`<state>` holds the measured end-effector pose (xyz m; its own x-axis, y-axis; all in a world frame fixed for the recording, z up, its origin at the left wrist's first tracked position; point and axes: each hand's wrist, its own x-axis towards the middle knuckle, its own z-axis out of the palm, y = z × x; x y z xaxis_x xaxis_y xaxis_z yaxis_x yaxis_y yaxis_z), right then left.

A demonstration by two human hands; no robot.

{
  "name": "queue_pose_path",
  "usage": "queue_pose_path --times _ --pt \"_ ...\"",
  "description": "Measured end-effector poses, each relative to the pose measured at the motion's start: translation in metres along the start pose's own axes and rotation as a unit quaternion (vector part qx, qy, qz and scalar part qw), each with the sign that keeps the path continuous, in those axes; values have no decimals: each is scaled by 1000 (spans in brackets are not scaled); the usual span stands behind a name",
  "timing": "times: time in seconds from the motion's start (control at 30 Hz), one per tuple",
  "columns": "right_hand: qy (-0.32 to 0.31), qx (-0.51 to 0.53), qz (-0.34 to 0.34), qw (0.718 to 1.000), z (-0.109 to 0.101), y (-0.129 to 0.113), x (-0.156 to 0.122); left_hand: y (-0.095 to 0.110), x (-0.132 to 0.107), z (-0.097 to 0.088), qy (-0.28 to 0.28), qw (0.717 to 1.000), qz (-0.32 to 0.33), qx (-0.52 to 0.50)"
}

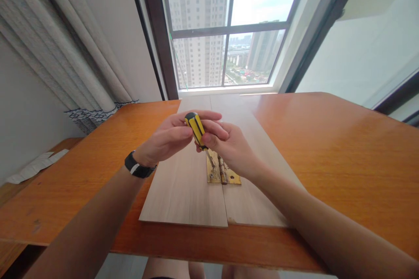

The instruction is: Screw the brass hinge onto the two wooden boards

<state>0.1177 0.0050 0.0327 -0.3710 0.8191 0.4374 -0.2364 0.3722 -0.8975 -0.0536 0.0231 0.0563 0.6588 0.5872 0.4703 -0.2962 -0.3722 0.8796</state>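
A yellow and black screwdriver (197, 130) leans over a worn brass hinge (214, 174), its shaft slanting down to the hinge's left leaf. My left hand (173, 134) has its fingers round the upper part of the handle. Lower down, near the collar, my right hand (229, 141) pinches the same screwdriver between thumb and fingers. The hinge lies across the seam of two pale wooden boards (183, 196). A screw head shows in the left leaf and a dark hole in the right one. My right hand hides the hinge's upper right part.
The boards rest on an orange-brown wooden table (327, 152). A window (225, 30) stands beyond its far edge, with a grey curtain (65, 30) on the left. White paper (36, 166) lies at the far left. My legs show below the table's front edge.
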Motion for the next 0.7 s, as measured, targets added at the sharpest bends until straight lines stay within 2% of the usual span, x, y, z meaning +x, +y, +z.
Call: queue_pose_path --times 0.23,0.4,0.5,0.63,0.7 --pt "-68 6 -14 998 2 1 1 -7 -1 -4 6 998 -11 -64" --pt "-101 76 24 992 0 5 0 -15 -1 1 35 997 -18 -67" --pt "-81 84 40 992 -3 8 0 -18 1 3 45 997 12 -65" --pt "14 20 19 1000 -8 5 1 -16 5 8 56 995 72 -28" --pt "29 2 19 999 -9 3 1 -16 6 10 72 994 82 -18"
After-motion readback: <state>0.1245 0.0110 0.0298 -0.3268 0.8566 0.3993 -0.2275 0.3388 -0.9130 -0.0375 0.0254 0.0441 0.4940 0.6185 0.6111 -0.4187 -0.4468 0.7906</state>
